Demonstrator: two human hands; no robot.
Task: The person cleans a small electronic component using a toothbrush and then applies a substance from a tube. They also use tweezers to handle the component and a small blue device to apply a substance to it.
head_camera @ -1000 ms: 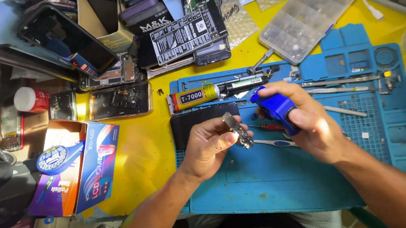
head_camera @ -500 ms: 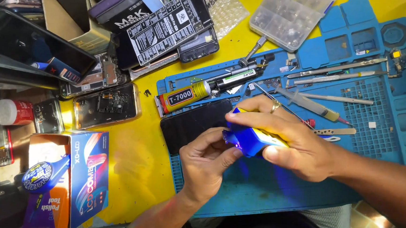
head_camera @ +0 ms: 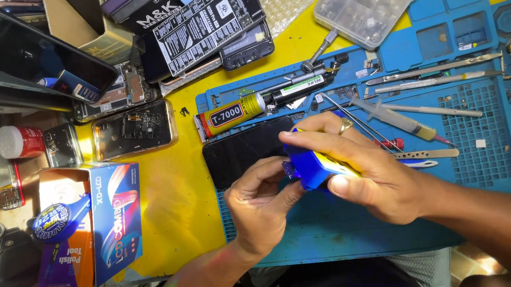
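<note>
Blue lamp (head_camera: 316, 168) lowered onto left hand (head_camera: 260, 206), one right hand (head_camera: 372, 174)

Single head view, looking steeply down, close over blue mat (head_camera: 380, 228).

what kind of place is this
Most likely a phone repair bench: opened phones lie on the yellow table, with a blue repair mat, tweezers and a glue tube.

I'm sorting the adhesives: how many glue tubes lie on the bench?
1 for certain: the yellow glue tube lies on the blue mat's upper left corner, above the dark phone. Others may be hidden in the clutter.
</note>
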